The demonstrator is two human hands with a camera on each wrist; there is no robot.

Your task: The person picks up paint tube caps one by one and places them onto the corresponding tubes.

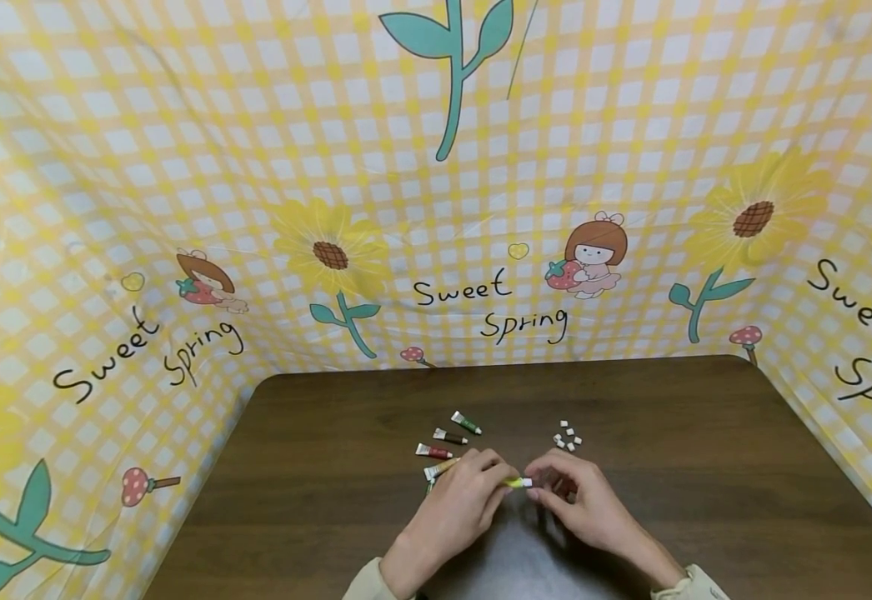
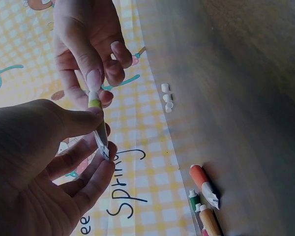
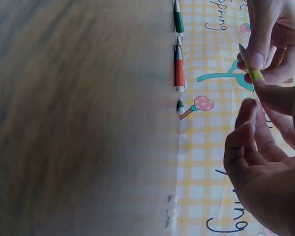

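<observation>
A small yellow paint tube (image 1: pixel 514 482) with a white cap (image 1: pixel 528 482) is held up over the table, between the two hands. My left hand (image 1: pixel 463 498) pinches the tube's body between thumb and fingers, its crimped end showing below the fingertips in the left wrist view. From the other side my right hand (image 1: pixel 584 498) has thumb and fingers at the white cap, pinching it. In the right wrist view the right thumb hides the cap, while the yellow body (image 3: pixel 255 74) shows beside it.
Left of the hands lie several more paint tubes: green (image 1: pixel 468 423), brown (image 1: pixel 451 437), red (image 1: pixel 433 452) and tan (image 1: pixel 440 469). An orange tube (image 2: pixel 202 181) shows in the left wrist view. Several loose white caps (image 1: pixel 570 432) lie beyond the right hand. Checked cloth (image 1: pixel 376 167) surrounds the wooden table (image 1: pixel 316 467).
</observation>
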